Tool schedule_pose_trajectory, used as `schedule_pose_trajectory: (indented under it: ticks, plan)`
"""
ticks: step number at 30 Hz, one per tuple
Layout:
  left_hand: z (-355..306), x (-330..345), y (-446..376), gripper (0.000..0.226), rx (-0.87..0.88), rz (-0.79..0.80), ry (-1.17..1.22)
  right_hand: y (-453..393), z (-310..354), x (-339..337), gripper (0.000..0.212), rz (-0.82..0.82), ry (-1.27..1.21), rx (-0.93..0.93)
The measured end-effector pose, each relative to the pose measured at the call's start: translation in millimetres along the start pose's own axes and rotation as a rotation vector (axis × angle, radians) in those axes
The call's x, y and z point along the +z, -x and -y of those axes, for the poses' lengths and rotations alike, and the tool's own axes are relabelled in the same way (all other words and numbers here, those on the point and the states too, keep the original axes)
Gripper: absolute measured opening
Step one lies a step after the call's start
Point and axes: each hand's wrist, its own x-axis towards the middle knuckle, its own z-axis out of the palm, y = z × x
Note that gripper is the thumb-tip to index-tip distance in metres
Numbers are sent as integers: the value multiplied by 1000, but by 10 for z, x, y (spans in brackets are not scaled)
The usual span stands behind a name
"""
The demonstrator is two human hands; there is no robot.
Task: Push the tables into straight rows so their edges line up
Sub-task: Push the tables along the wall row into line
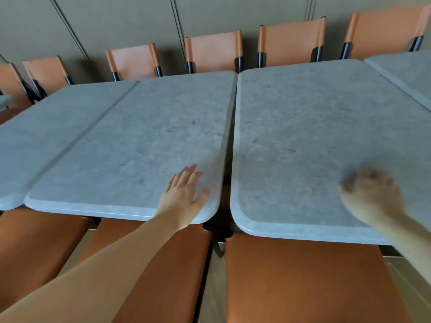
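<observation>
Grey stone-topped tables stand side by side in a row. My left hand (184,194) lies flat with fingers spread on the near right corner of the middle table (130,145). My right hand (370,194) is blurred over the near part of the right table (314,127); its fingers look curled and it holds nothing that I can see. A narrow gap, wider at the near end, runs between these two tables. The right table's near edge sits closer to me than the middle table's. Another table (39,136) touches the middle one on the left.
Orange chairs (213,51) line the far side against a grey-green wall. Orange seats (303,276) stand tucked along the near edge below my arms. A further table (410,71) angles in at the far right.
</observation>
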Motion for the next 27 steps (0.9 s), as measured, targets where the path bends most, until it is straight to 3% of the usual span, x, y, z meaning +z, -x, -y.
schedule_pose_trajectory:
  ticks: [2,5,8,10,12,17,21,27]
  plan:
    - [308,-98,2,58,-173,34,-29,679,1013,-146,53,30,-11,-319]
    - [735,-167,72,56,-264,95,-30,1171,1970,110,65,188,-44,-630]
    - [1148,-297,179,60,-130,171,-17,1546,2655,357,82,271,-50,-792]
    - [1432,-413,224,75,14,249,-69,1758,2955,532,94,251,-28,-870]
    - [1721,-504,225,94,83,306,-218,1856,3176,680,104,227,33,-869]
    - [2264,-532,249,119,-63,344,-334,1967,3586,963,116,167,161,-779]
    - [2372,-359,320,116,-36,222,-419,2004,3613,1062,114,116,264,-740]
    - [2385,-262,294,113,11,152,-534,2026,3765,947,126,210,473,-726]
